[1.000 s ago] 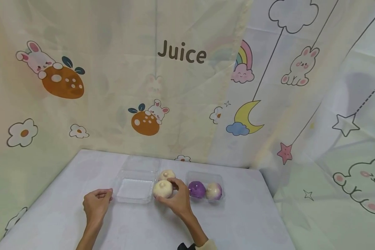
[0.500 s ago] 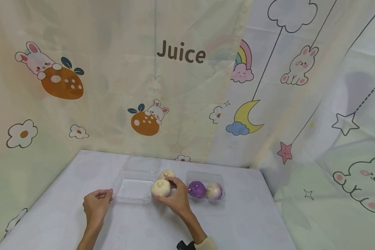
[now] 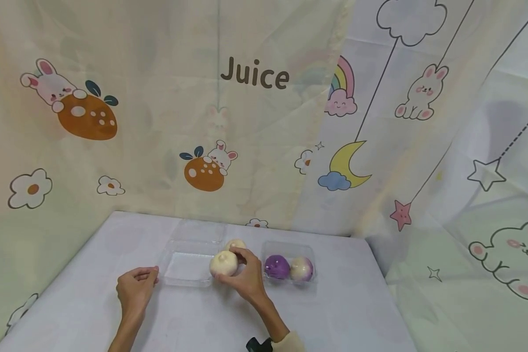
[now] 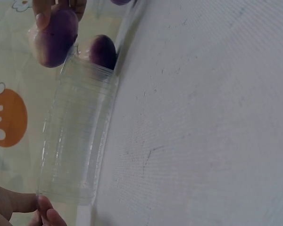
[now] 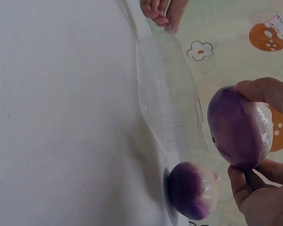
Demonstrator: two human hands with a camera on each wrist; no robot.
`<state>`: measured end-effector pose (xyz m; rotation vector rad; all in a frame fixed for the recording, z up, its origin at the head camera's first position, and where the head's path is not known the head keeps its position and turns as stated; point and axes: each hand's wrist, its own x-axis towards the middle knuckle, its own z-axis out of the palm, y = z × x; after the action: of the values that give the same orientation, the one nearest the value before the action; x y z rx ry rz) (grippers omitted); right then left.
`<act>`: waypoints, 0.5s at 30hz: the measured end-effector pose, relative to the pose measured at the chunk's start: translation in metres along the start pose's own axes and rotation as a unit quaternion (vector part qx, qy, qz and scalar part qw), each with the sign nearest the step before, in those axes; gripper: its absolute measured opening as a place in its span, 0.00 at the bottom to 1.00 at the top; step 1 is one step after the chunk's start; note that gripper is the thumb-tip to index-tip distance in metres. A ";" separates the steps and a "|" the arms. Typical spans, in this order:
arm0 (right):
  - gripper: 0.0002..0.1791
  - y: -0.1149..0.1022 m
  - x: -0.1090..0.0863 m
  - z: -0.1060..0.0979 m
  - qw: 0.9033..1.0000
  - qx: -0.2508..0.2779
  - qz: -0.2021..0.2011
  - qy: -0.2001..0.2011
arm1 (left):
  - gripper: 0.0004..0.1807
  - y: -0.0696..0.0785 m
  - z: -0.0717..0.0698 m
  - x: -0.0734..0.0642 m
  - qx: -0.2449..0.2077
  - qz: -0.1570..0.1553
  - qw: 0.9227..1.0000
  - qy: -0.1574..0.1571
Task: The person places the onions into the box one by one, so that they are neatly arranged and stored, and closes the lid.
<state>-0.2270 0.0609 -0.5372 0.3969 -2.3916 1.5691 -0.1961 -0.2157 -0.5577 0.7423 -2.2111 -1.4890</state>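
Observation:
My right hand (image 3: 249,278) holds a round, glossy, turnip-like ball (image 3: 223,264) between thumb and fingers. Its cream side with a small nub faces up, and in the right wrist view its purple underside (image 5: 233,125) shows. The held ball is raised over the right edge of an open, clear plastic clamshell box (image 3: 187,282), whose lid lies folded back. Pinched between my left thumb and fingers is the box's left edge, with the left hand (image 3: 135,289) low beside it. A second such ball (image 3: 236,243) sits on the table right of the box, partly hidden behind the held one.
To the right stands another clear plastic container (image 3: 288,248) with a purple ball (image 3: 277,267) and a cream-and-purple ball (image 3: 301,269) in it. A white cloth covers the table (image 3: 334,313), and printed curtains (image 3: 264,146) hang along its back and sides.
My right hand has moved a little to the left with the ball, bringing it over the box's right edge. The left hand keeps its pinch on the box.

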 end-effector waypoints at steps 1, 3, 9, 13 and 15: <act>0.42 0.000 0.000 0.001 1.000 0.001 0.000 0.000 | 0.13 0.000 0.000 0.000 0.000 0.000 1.000 0.001; 0.41 0.000 0.000 0.002 1.000 0.002 -0.003 0.001 | 0.12 0.000 0.001 -0.001 0.001 -0.003 1.000 0.004; 0.38 0.001 0.003 0.008 1.000 0.012 -0.019 -0.001 | 0.12 0.001 0.001 0.000 0.001 0.004 1.000 0.004; 0.38 0.001 0.005 0.010 1.000 0.016 -0.018 -0.004 | 0.12 0.001 0.000 0.001 0.000 0.006 1.000 0.000; 0.38 0.000 0.005 0.011 1.000 0.018 -0.013 -0.006 | 0.12 0.001 0.000 0.001 -0.002 0.005 1.000 -0.001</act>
<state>-0.2325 0.0504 -0.5401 0.4441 -2.3599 1.6045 -0.1968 -0.2158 -0.5567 0.7273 -2.2086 -1.4906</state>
